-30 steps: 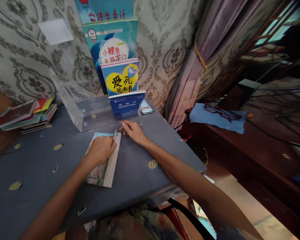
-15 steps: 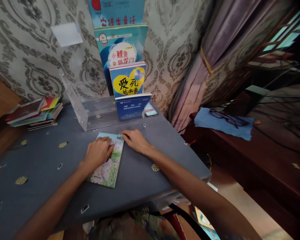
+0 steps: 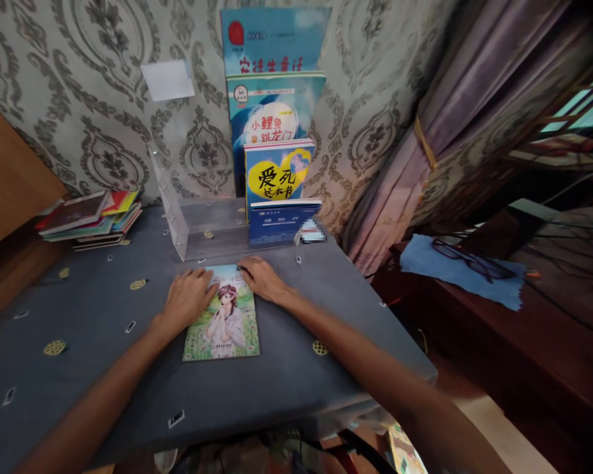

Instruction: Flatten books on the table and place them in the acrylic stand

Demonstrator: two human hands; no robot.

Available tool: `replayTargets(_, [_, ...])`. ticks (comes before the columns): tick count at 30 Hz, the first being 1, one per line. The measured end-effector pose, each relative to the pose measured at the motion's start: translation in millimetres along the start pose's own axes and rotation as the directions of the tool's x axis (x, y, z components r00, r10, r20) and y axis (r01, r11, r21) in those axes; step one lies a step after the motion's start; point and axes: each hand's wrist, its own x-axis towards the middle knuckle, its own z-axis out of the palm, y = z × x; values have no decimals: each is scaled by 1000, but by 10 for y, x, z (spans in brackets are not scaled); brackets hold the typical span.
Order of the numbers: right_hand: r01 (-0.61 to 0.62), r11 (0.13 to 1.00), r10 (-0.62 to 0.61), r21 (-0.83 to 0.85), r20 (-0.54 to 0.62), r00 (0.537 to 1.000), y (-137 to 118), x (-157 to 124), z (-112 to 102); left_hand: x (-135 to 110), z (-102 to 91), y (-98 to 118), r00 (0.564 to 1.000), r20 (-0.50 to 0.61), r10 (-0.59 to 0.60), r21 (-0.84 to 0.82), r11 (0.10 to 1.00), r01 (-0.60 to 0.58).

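Note:
A thin book with a girl drawn on a green cover [image 3: 223, 329] lies flat and face up on the grey-blue tablecloth [image 3: 103, 368]. My left hand [image 3: 188, 299] rests on its top left corner, fingers curled loosely and flat. My right hand [image 3: 261, 278] lies on the top right corner, fingers stretched out. Just behind stands a clear acrylic tiered book stand [image 3: 197, 224]. Its right half holds several books in rising rows, the front one dark blue [image 3: 282, 221], then one with a yellow heart [image 3: 277, 172].
A stack of thin colourful books [image 3: 91, 218] sits at the table's back left. Patterned wallpaper rises behind, with a tied curtain [image 3: 415, 151] to the right. A dark wooden bench on the right carries a blue cloth [image 3: 459, 273] with glasses on it. The table edge runs near my body.
The book, first tilted with its spine edge lifted, has been laid flat and turned square, cover up. Both hands moved onto its top corners. My view shifted left.

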Motion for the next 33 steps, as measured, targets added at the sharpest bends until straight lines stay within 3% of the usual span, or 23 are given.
replayTargets(4, [96,988,-98,-123,-10,995,-156,16,164,47,183,-72,995,-95,29,-69,997,-35])
replayTargets(7, [233,965,-226,-125,63,972,-268,-16,239,59,306,-128,990,-131,56,-118,990,-72])
replayTargets(9, [257,960,-247,-114,94,964,-302,-27,243,54,329,-146,988,-134,77,-104,990,-92])
replayTargets(19, [44,984,-49,-172,-22,999,-92,-238,130,23,262,-119,992,-116,41,-99,994,-53])
replayTargets(26, [39,989,-41,-144,-8,999,-24,-300,136,31,400,-402,985,-91,149,-236,957,-167])
replayTargets(33, [88,990,-83,-107,43,996,12,-348,114,-169,426,-580,967,-110,230,-344,904,-254])
